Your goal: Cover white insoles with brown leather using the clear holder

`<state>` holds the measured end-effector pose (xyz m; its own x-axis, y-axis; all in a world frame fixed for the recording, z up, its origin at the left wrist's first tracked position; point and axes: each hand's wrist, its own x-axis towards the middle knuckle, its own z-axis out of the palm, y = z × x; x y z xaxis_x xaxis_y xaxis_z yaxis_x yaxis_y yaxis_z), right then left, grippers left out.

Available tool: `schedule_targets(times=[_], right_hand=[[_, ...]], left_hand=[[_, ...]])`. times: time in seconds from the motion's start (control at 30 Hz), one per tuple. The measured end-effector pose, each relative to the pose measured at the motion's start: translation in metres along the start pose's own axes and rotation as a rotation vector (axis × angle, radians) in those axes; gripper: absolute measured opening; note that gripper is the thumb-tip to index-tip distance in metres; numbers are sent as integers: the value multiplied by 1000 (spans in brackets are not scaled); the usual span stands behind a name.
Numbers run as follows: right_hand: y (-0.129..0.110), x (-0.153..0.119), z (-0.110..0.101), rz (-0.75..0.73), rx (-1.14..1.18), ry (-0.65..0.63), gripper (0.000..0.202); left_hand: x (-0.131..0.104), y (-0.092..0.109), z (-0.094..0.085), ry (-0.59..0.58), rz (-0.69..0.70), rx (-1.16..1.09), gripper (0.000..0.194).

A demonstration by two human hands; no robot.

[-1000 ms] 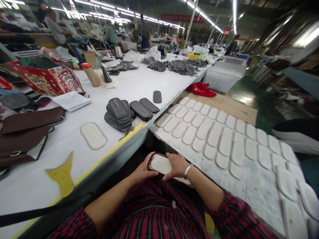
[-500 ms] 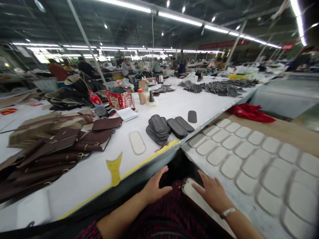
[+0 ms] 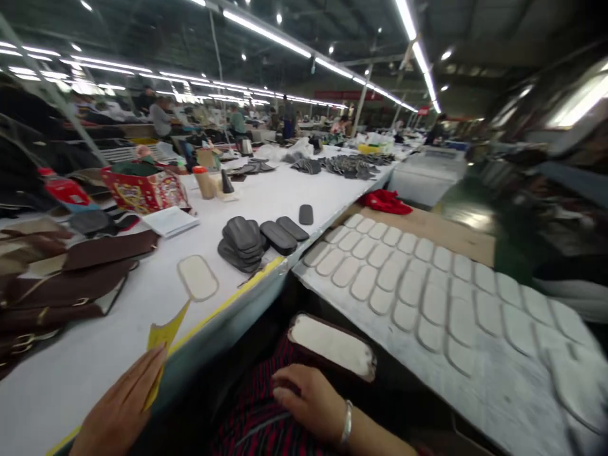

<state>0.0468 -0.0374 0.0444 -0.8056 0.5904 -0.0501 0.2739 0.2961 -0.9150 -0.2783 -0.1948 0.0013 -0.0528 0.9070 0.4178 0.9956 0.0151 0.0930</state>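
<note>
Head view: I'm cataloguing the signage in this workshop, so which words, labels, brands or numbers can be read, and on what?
No text is readable.
Red patterned bag: markings too blurred.
Red bottle: too blurred.
Red hanging sign: too small.
Red banner: too small.

Worn camera on the head, looking forward and down.
The single view faces along a long white table (image 3: 251, 202), with the right hand (image 3: 311, 399) and left hand (image 3: 124, 396) close at the bottom edge, a lower board (image 3: 489, 380) near at right, and ceiling lights (image 3: 266, 31) far off.
</note>
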Motion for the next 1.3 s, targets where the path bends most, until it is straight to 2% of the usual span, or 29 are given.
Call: schedule_targets(times=[0.07, 0.1, 0.13, 0.2, 0.23, 0.3, 0.33, 0.43, 0.5, 0.57, 0.63, 0.7, 0.8, 0.9, 0.97, 1.1, 1.3], right_hand=[[0, 0, 6, 132, 344, 8, 37], [1, 0, 6, 164, 490, 55, 40], [1, -2, 3, 166, 595, 135, 40], [3, -10, -8, 116, 653, 362, 36], [5, -18, -16, 95, 629, 483, 33], [12, -37, -34, 109, 555, 673, 30], [17, -49, -44, 135, 517, 728, 29], [36, -84, -73, 203, 435, 770, 30], [52, -102, -90, 277, 440, 788, 31], [68, -116, -107, 416, 489, 835, 28], [82, -126, -122, 564, 540, 799, 25], [93, -132, -133, 662, 538, 615, 28], [105, -132, -143, 736, 413, 275, 38], [115, -118, -147, 733, 158, 101, 45], [120, -105, -148, 692, -125, 84, 47], [126, -79, -145, 631, -591, 144, 44], [120, -62, -136, 622, -808, 143, 36]], left_hand=[[36, 51, -2, 51, 225, -25, 63], [54, 80, 0, 62, 340, -77, 62], [70, 110, 3, 34, 450, -151, 60], [98, 165, 16, -70, 682, -282, 56], [110, 189, 24, -100, 717, -327, 55], [128, 226, 42, -206, 808, -399, 55], [135, 241, 52, -257, 852, -437, 57], [149, 272, 76, -396, 990, -587, 79], [156, 285, 87, -444, 992, -701, 91], [166, 290, 94, -447, 894, -774, 91], [179, 288, 101, -443, 769, -759, 93], [193, 283, 109, -502, 674, -663, 106], [208, 278, 124, -721, 637, -492, 120], [212, 283, 136, -847, 681, -408, 119], [210, 287, 139, -849, 697, -393, 116], [210, 292, 137, -872, 711, -394, 110], [213, 291, 139, -835, 604, -508, 126]])
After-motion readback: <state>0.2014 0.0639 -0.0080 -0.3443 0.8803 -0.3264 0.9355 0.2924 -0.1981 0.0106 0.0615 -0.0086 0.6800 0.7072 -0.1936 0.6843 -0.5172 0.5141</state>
